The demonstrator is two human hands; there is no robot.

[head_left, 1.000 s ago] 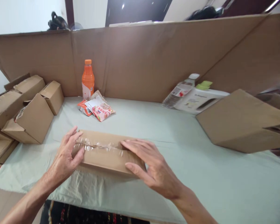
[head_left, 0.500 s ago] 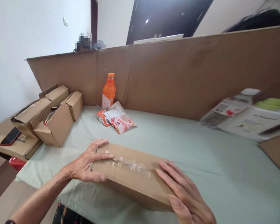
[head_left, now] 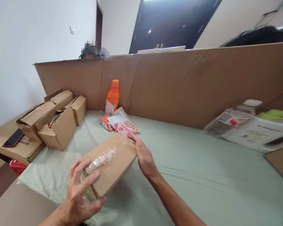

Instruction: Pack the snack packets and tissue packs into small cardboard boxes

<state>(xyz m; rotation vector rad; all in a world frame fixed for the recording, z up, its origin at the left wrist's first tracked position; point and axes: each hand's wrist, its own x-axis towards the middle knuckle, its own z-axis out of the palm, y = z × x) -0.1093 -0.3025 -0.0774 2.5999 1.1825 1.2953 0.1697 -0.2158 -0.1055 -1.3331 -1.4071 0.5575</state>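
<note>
A brown cardboard box with clear tape across its top is held between my two hands, tilted over the green cloth. My left hand grips the near left end, fingers spread over the taped top and thumb at the lower corner. At the far right end, my right hand presses on the box's side, its fingertips by the upper corner. Just behind the box lie a pink snack packet and an orange packet. The box's underside is hidden.
Several open cardboard boxes stand at the left, near a phone. An orange bottle stands against the cardboard partition. At the right are a clear bottle and a white jug. A person's head shows beyond the partition.
The box has turned, its right end swinging away from me and its left end coming nearer. My right hand moved to the far end; my left hand came closer to me.
</note>
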